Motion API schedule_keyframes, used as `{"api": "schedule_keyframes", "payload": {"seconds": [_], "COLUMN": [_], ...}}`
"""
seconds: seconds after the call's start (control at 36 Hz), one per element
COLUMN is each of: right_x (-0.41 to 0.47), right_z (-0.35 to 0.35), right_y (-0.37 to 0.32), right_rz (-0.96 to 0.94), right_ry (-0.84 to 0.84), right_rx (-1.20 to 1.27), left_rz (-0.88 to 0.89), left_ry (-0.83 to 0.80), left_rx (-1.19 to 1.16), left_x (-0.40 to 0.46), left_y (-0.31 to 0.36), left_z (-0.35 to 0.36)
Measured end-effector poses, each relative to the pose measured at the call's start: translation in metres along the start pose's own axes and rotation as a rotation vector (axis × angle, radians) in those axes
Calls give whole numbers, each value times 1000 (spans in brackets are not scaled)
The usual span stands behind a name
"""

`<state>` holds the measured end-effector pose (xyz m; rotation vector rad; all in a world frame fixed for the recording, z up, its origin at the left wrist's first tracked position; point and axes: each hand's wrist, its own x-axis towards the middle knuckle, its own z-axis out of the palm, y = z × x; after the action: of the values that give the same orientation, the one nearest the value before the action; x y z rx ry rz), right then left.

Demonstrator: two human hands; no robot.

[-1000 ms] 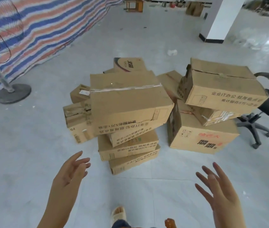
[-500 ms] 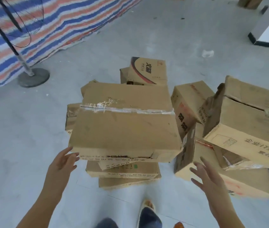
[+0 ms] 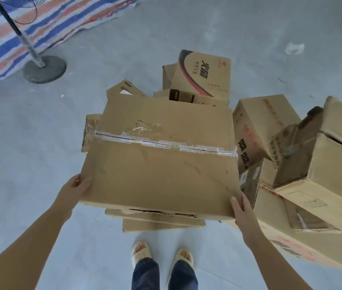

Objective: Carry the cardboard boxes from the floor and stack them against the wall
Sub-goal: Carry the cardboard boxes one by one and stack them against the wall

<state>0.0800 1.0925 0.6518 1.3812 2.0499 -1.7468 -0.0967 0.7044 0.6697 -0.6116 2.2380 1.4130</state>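
Note:
A large taped cardboard box [image 3: 161, 160] lies on top of a stack of flatter boxes [image 3: 161, 222] in the middle of the floor. My left hand [image 3: 74, 188] grips its near left corner, thumb on the top face. My right hand [image 3: 242, 210] holds the near right corner from the side. More cardboard boxes crowd behind and to the right: a printed one [image 3: 203, 78] at the back, a tilted one [image 3: 258, 124], and a big open-flapped box [image 3: 337, 164] leaning on a lower box [image 3: 312, 248].
A pedestal fan's round base [image 3: 44, 69] and pole stand at the upper left, in front of a striped tarp [image 3: 46, 24]. My two sandalled feet [image 3: 161, 256] are just before the stack. Grey floor stretches to the left and beyond the boxes.
I have stepped closer and leaned over the pile. Both hands went from spread apart in the air to gripping the top box's near corners.

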Motion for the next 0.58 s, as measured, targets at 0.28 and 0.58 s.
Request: {"api": "schedule_keyframes", "payload": {"seconds": [0.28, 0.58], "right_x": [9, 8], "right_z": [1, -22], "right_y": [-3, -67], "right_rz": [127, -27], "right_ry": [66, -39], "right_rx": [234, 309], "left_rz": [-161, -44], "left_ry": [-209, -92], "left_rx": [-241, -383], "left_x": [8, -39], "left_y": [-4, 27], "left_z": [-9, -18]}}
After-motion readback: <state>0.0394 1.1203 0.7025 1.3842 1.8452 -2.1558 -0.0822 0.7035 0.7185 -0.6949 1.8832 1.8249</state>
